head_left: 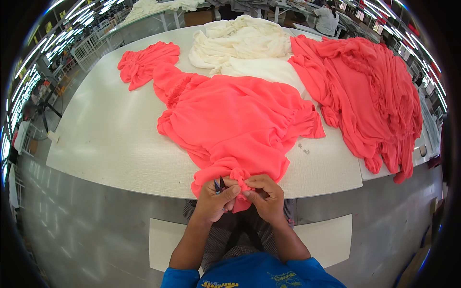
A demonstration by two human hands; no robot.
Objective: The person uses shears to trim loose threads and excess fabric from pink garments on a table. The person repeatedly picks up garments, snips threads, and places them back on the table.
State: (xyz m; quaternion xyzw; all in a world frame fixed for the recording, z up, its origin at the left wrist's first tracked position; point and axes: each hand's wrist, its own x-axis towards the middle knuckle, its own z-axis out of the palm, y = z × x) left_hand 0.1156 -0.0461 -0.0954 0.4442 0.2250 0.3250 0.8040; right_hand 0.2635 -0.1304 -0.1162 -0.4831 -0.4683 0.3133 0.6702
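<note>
fingers [260, 182] of the right hand [267, 199] are pinching a gathered edge [241, 178] of the coral garment [235, 120], thumb against forefinger, while the left hand [215, 201] is folding around dark-bladed snips [220, 184] and bracing its thumb beside the same gathers; how firmly the left is also gripping cloth, i cannot tell. the blades are pointing up and away from the wearer's lap, just beside the fabric, so good handling is calling for both thumbs staying close to the gathers, the cloth lying flat between them, and the tips facing off the ruffle, since such soft fabric is probably snagging easily.

the garment is lying across the tabletop [103, 139], its nearest part hanging over the front edge between the forearms; tugging low is likely dragging the rest along. the pale surface is stretching widest on the left, giving that elbow more side room. on the right, a coral heap [365, 91] is crowding the sleeve and drooping over the edge. beyond, a small coral piece [149, 62] is touching the other sleeve, and a cream pile [245, 41] is sitting behind the garment.
</note>
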